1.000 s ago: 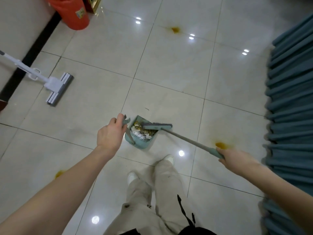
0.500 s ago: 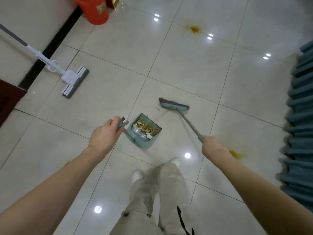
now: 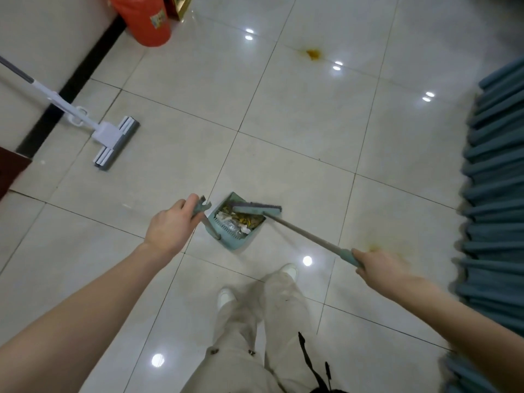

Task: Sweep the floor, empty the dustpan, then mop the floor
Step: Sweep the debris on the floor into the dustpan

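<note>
While the teal plastic dustpan is steadied by its upright handle, clenched in the left hand, the broom head rests across its mouth. The long-handled teal broom, grasped by the right hand, is angled up-left from that grip toward the pan.

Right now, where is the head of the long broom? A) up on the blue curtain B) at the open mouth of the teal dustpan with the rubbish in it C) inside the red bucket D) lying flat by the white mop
B: the teal-headed, long-handled broom rests its head at the open mouth of the teal plastic dustpan, which holds swept-up rubbish, far from the white flat mop.
</note>
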A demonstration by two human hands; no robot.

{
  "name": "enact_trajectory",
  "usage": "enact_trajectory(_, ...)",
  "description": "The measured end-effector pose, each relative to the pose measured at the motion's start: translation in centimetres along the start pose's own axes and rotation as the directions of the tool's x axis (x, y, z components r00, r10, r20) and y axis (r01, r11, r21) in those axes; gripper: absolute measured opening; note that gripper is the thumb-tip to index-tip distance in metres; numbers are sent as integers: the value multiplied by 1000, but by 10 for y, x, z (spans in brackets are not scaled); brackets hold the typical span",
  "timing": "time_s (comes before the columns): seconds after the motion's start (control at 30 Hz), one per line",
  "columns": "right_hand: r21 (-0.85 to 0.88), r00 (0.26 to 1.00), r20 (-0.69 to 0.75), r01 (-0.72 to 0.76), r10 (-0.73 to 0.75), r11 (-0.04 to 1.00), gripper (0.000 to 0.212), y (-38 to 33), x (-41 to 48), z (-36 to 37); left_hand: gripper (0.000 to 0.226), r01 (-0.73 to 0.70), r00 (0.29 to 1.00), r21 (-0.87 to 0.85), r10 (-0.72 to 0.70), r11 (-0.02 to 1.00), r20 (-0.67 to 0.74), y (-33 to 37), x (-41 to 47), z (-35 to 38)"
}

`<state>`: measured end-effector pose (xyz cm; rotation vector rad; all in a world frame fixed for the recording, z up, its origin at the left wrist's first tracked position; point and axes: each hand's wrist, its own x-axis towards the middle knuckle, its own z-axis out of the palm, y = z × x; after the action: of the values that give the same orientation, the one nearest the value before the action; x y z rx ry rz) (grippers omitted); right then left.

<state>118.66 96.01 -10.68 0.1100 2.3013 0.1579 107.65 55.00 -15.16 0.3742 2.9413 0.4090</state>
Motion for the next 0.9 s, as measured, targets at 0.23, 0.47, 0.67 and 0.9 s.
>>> enact_trajectory(0.23, 110, 994, -8, -111, 112, 988, 23, -8, -2, -4, 34, -110, 992, 65, 114, 992, -53, 1, -23, -4)
enact_trajectory(0.47, 48, 994, 23, -105, 104, 993, 29, -53, -3, 25, 33, -38, 997, 35, 41, 999, -72, 8, -47, 13)
enact_trajectory(0.67, -103, 999, 48, 31, -27, 994, 43, -46, -39, 36, 33, -40, 996, 33, 43, 999, -75, 8, -47, 11)
enact_trajectory(0.9, -6, 1000, 24, -3, 3, 1000, 26, -27, -55, 14, 29, -18, 999, 12, 18, 1000, -30, 4, -65, 6)
